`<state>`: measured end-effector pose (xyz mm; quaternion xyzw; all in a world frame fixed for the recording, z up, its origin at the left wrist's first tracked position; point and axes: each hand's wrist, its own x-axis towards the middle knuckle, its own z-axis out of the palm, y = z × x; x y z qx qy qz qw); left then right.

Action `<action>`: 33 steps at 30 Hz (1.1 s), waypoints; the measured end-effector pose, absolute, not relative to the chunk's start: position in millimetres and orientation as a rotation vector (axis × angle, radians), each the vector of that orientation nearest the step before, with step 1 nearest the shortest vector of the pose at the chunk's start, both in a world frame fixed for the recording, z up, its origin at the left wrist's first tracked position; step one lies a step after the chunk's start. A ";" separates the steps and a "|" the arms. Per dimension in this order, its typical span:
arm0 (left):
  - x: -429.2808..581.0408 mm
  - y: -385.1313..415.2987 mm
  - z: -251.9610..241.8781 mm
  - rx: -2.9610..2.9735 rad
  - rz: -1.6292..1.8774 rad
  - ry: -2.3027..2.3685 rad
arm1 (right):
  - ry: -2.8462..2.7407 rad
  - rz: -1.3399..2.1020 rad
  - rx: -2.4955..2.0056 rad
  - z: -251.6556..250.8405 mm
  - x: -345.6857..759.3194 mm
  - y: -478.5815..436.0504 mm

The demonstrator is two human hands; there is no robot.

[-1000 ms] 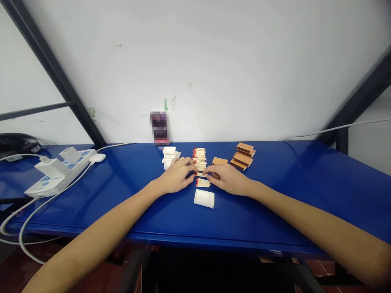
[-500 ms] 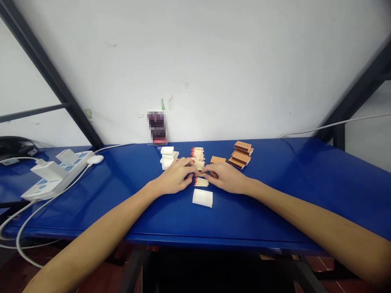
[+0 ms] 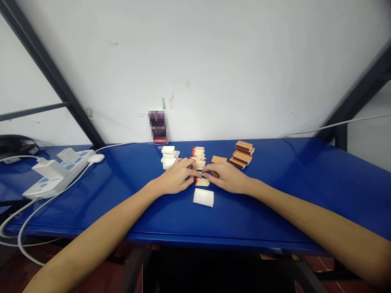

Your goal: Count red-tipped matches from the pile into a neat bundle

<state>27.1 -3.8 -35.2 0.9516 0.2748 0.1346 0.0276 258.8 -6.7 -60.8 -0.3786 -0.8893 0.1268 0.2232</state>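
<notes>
A long row of red-tipped matches (image 3: 199, 156) lies on the blue table, heads to the left. A smaller group of matches (image 3: 202, 182) lies nearer to me. Between the two groups, the fingers of my left hand (image 3: 179, 176) and my right hand (image 3: 225, 176) meet from either side. Both hands are closed with bent fingers, the fingertips on a few matches at their ends; the exact grip is partly hidden. An empty white matchbox tray (image 3: 203, 197) sits just in front of the small group.
Several white trays (image 3: 168, 151) are heaped behind my left hand. One orange matchbox sleeve (image 3: 219, 159) lies behind my right hand, with several stacked matchbox sleeves (image 3: 242, 154) farther right. A power strip (image 3: 61, 175) with white cables stands left. A pixelated box (image 3: 158, 127) leans by the wall.
My left index finger has moved slightly right and down along the matches between the groups. My right hand stays almost still. The whole view has shifted a little.
</notes>
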 end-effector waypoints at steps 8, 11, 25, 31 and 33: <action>27.4 -1.7 -37.3 2.947 0.439 0.870 | -2.453 0.374 -1.050 -59.5 260.0 -7.5; 27.7 -1.3 -38.1 2.940 0.461 0.882 | -2.460 0.372 -1.036 -60.0 260.4 -7.3; 26.5 3.8 -42.2 2.960 0.485 1.092 | -2.450 0.364 -1.067 -60.0 260.9 -7.2; 28.0 3.7 -44.1 2.964 0.477 1.084 | -2.450 0.338 -1.058 -60.6 260.3 -6.5; 28.2 3.6 -44.4 2.966 0.472 1.086 | -2.448 0.326 -1.056 -61.6 260.5 -5.6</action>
